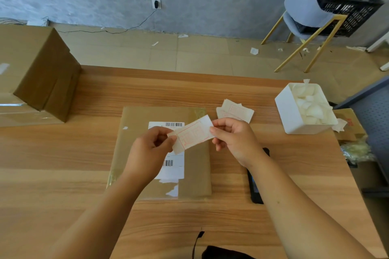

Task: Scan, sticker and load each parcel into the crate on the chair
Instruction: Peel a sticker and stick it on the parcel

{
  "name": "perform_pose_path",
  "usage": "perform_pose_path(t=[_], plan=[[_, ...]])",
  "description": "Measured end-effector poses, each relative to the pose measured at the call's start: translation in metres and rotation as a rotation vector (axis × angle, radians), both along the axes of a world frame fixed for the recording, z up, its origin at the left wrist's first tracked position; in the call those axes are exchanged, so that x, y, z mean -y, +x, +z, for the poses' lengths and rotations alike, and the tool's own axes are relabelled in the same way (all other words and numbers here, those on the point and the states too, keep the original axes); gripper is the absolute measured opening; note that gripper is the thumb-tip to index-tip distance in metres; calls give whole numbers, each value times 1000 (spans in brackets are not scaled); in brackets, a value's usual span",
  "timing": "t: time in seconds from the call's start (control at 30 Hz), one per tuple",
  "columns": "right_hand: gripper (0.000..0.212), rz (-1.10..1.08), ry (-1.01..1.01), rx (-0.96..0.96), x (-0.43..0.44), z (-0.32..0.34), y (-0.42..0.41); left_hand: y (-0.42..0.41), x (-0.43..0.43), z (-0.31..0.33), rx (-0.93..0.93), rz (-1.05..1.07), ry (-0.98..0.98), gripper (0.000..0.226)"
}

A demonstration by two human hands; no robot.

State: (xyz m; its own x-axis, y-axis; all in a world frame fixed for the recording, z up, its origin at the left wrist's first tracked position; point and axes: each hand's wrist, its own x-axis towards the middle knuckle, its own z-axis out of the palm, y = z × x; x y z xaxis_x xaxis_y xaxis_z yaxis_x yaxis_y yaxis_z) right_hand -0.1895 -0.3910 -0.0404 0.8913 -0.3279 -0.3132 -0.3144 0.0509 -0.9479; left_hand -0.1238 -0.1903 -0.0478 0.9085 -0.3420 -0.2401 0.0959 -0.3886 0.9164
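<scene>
White bin [290, 111] w/ paper scraps [311, 107] – at table [63, 153] right edge. Charger [156, 4] in wall socket [153, 1], cable [117, 32] along floor [200, 59] – paper bits [254, 50] beyond far edge.

No words can be read. The white shipping label [173, 169] on the flat parcel [136, 124] carries two barcodes, its print too small to make out. The sticker [192, 133] bears red framed characters (blurred) and the cardboard flap [348, 121] at right a red mark.

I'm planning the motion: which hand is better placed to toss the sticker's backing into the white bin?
Probably the right hand: it pinches the sticker end nearer the white bin at the table's right, while the left hand is over the parcel.
</scene>
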Motion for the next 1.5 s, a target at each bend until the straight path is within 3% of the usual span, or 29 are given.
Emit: perform_pose_path(t=[0.27, 0.53, 0.7, 0.97, 1.5], plan=[[13, -106, -54, 17, -42, 1, 4, 8, -37, -2, -76, -94, -54, 15], [20, 201, -272, -77, -68, 18, 13, 21, -52, 7, -48, -150, -134, 6], [25, 173, -274, -55, -85, 22, 17, 23, -61, 8, -38, -237, -136, 7], [19, 105, -221, -41, -97, 23, 14, 26, -68, 10, -103, -124, -240, 9], [17, 190, -283, -6, -91, 35, 17, 24, -74, 21, -184, -154, -325, 27]])
